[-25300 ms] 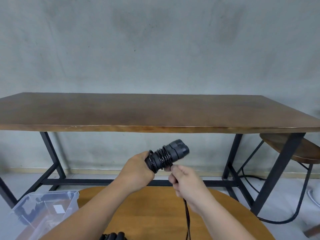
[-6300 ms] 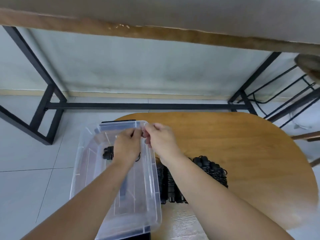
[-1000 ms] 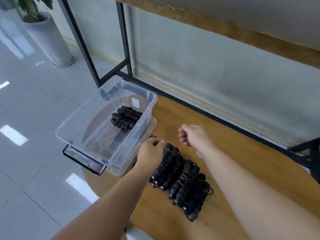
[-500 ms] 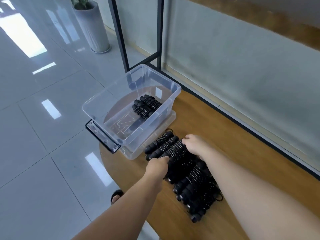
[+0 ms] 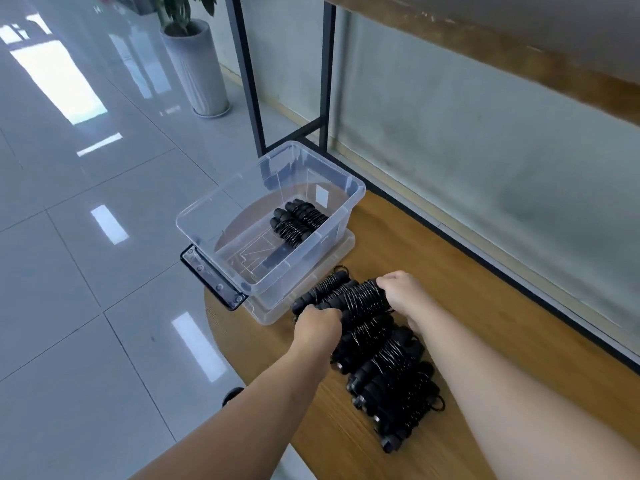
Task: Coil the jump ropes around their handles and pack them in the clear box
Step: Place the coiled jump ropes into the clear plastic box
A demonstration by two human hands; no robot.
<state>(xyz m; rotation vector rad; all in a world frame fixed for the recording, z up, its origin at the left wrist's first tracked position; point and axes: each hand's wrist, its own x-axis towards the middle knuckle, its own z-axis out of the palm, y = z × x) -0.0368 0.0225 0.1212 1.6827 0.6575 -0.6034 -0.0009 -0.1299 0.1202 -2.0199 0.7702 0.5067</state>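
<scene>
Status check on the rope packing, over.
Left hand and right hand gripping coiled jump ropes on round table. Clear box holds a few. Path clear.

Glossy grey tiled floor reflects light; a potted plant stands beside a black-framed table.

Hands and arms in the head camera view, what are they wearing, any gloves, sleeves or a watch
Nothing is worn. The left hand and right hand are bare, without gloves or visible rings. Both forearms are uncovered to the frame edge, with no sleeve, watch or band showing.
</scene>
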